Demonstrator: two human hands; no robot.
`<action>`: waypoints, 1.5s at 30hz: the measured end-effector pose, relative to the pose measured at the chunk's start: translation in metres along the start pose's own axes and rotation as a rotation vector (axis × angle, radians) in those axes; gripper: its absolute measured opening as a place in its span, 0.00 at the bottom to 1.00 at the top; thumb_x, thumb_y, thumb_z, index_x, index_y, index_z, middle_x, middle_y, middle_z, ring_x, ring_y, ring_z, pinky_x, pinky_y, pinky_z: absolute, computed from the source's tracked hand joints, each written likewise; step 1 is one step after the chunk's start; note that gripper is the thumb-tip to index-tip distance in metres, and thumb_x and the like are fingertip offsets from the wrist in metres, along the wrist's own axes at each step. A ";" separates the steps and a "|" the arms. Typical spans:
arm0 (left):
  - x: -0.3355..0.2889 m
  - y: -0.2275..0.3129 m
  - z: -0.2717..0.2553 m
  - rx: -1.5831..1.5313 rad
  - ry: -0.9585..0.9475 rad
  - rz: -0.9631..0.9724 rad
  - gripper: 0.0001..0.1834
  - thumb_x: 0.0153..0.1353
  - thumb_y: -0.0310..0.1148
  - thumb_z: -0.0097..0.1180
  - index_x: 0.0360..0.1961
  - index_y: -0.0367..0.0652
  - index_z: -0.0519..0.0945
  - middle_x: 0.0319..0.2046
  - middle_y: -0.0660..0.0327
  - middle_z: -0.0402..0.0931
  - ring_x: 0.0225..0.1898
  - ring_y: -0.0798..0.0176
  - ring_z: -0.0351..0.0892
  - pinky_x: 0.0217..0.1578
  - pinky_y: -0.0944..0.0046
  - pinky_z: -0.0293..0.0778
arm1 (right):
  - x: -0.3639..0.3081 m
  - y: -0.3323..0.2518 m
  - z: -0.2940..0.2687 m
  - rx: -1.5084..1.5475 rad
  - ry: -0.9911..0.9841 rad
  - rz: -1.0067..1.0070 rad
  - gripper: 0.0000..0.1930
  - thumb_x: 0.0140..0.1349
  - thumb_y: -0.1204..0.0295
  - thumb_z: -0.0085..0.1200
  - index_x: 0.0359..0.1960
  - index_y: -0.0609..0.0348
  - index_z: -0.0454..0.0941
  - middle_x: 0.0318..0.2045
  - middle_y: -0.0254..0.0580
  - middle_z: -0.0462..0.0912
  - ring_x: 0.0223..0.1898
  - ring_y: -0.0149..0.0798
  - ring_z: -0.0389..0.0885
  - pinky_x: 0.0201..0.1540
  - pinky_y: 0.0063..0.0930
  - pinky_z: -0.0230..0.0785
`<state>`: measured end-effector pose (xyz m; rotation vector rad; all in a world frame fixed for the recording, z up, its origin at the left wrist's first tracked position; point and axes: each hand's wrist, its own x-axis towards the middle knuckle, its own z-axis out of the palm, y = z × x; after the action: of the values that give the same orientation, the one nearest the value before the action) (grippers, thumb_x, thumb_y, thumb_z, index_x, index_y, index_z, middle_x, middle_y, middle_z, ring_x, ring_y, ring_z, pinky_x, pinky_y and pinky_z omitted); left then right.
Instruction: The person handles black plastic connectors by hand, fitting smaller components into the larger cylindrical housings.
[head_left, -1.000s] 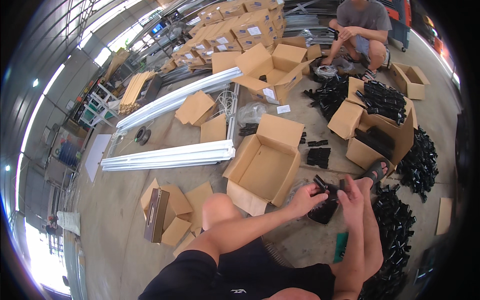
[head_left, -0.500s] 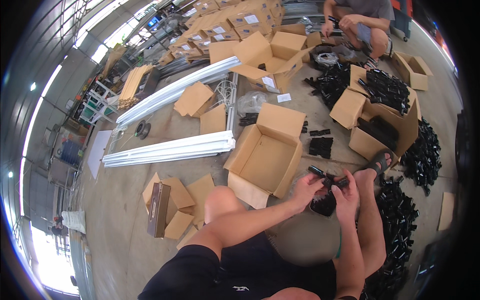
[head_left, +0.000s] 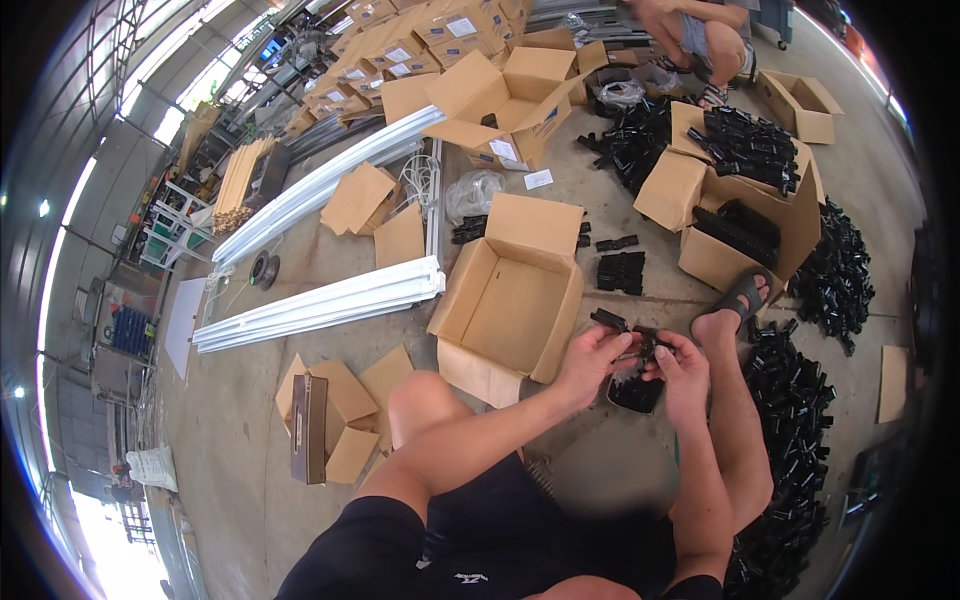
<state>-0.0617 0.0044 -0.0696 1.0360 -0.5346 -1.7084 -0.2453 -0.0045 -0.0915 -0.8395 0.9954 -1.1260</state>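
Note:
My left hand (head_left: 597, 362) is closed on a black plastic piece (head_left: 607, 320) whose end sticks out past the fingertips. Close beside it, my right hand (head_left: 682, 372) pinches another small black piece (head_left: 648, 346), and the fingertips of both hands almost meet. Whether the two pieces touch, I cannot tell. Below the hands is a small container (head_left: 648, 408) with dark contents, partly covered by my fingers. An open cardboard box (head_left: 505, 310) stands just left of my hands. Beyond them, a neat row of black pieces (head_left: 620, 272) lies on the floor.
Heaps of black pieces (head_left: 785, 430) cover the floor on my right, beside my sandalled foot (head_left: 743, 300). A carton (head_left: 725, 240) holding black parts stands ahead. White metal profiles (head_left: 320, 305) and flattened cardboard (head_left: 340, 410) lie left. Another person (head_left: 700, 40) crouches at the far right.
My hands have drawn the black pieces closer together, and the right fingers have curled in more. The whole view has shifted slightly. The other person's hands have moved up toward the picture's edge.

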 end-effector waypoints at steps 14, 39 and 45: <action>0.013 -0.019 -0.016 0.217 -0.058 0.133 0.14 0.69 0.24 0.58 0.56 0.39 0.79 0.47 0.62 0.83 0.51 0.69 0.80 0.53 0.65 0.76 | -0.017 -0.014 0.024 -0.701 -0.074 -0.115 0.18 0.70 0.71 0.56 0.58 0.67 0.75 0.25 0.47 0.82 0.24 0.38 0.83 0.29 0.34 0.76; -0.001 0.000 0.007 -0.052 -0.237 0.000 0.20 0.70 0.30 0.60 0.61 0.45 0.72 0.63 0.55 0.75 0.63 0.59 0.73 0.65 0.52 0.68 | -0.022 0.003 0.020 -0.620 -0.067 -0.264 0.14 0.63 0.69 0.65 0.45 0.65 0.80 0.27 0.53 0.83 0.25 0.49 0.83 0.29 0.38 0.74; 0.015 0.017 -0.004 0.272 -0.321 -0.096 0.22 0.68 0.29 0.63 0.62 0.38 0.78 0.58 0.59 0.80 0.58 0.67 0.76 0.61 0.62 0.69 | -0.018 0.013 0.013 -0.533 -0.049 -0.184 0.12 0.63 0.69 0.65 0.42 0.66 0.82 0.25 0.51 0.81 0.22 0.46 0.81 0.27 0.36 0.71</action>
<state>-0.0514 -0.0148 -0.0645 0.9921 -0.9584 -1.9391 -0.2306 0.0164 -0.0953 -1.4021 1.2168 -0.9974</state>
